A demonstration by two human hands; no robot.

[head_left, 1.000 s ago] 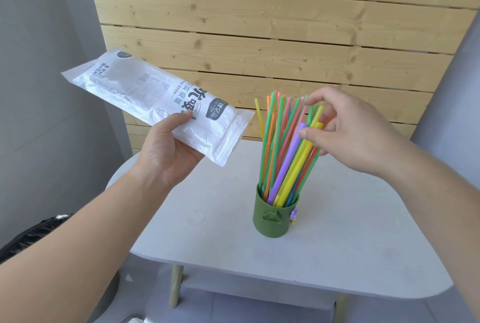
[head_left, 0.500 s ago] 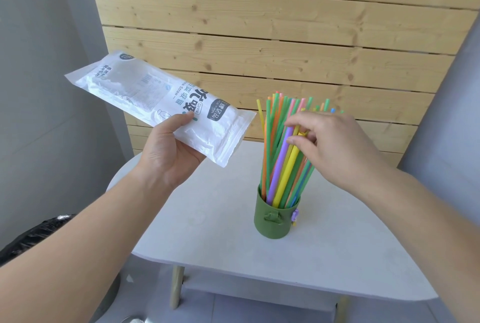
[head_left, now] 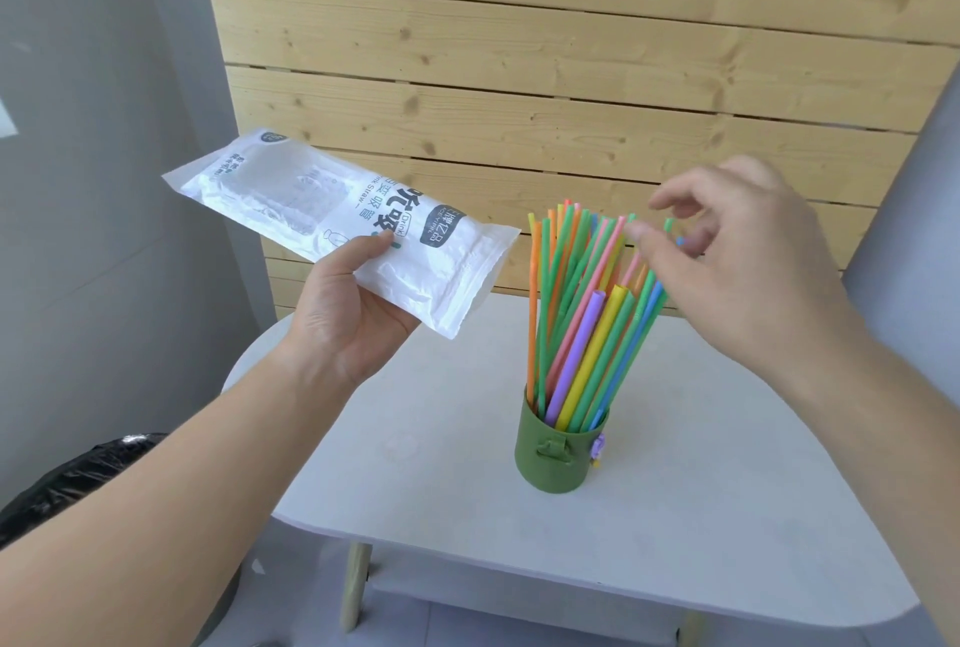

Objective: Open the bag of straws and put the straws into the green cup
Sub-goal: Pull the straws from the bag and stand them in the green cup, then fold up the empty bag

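A green cup (head_left: 558,459) stands on the white table (head_left: 441,438), holding several colourful straws (head_left: 582,313) that fan out upward. My right hand (head_left: 737,267) hovers at the straw tops on their right side, fingers loosely spread and gripping nothing; its thumb tip is level with the tips of the tallest straws. My left hand (head_left: 343,319) holds the white printed straw bag (head_left: 311,209) up in the air to the left of the cup, thumb on top and fingers underneath. The bag looks flat and slack.
A wall of pale wooden slats (head_left: 519,74) stands right behind the table. A bin lined with a black bag (head_left: 78,480) sits on the floor at the lower left. Grey walls flank both sides.
My right hand has let go of the straw bundle and drawn up and to the right; the straws now lean freely in the cup. The left hand with the bag has barely moved.
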